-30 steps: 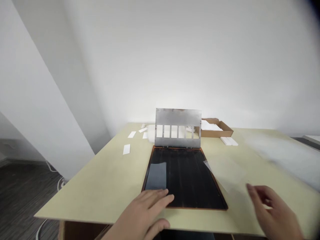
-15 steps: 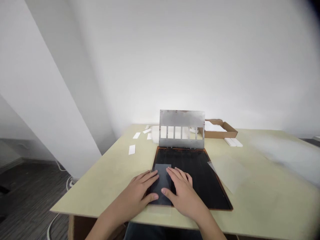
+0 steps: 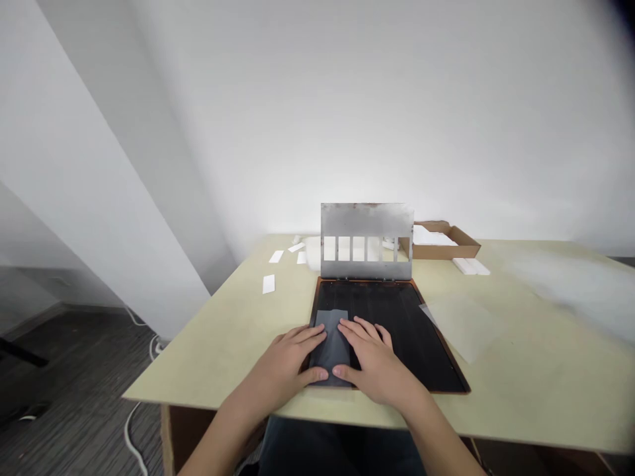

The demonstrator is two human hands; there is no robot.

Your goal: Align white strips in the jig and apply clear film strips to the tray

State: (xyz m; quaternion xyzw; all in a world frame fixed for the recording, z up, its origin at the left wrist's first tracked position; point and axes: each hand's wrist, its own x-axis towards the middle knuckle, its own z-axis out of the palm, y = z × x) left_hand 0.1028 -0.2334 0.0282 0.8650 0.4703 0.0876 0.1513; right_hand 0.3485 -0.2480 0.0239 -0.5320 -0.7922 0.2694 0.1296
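A thin translucent sheet (image 3: 331, 344) lies on the left part of a black board (image 3: 397, 344) with an orange-brown rim. My left hand (image 3: 292, 362) rests on the sheet's left side, fingers stretched out and thumb apart. On its right side lies my right hand (image 3: 373, 357), its fingers spread, the fingertips and thumb touching the sheet. Neither hand grips anything. Behind the board stands a grey metal plate (image 3: 367, 221) with a row of rectangular openings, upright along the board's far edge.
Several small white cards (image 3: 268, 284) lie at the left back of the pale table (image 3: 223, 344). A larger translucent sheet (image 3: 464, 324) overlaps the board's right edge. An open cardboard box (image 3: 446, 251) with white sheets stands back right, white strips (image 3: 471, 266) before it.
The view has shifted, so the table and board appear higher and a little to the right. Both hands stay on the sheet; the right thumb has slid slightly toward me.
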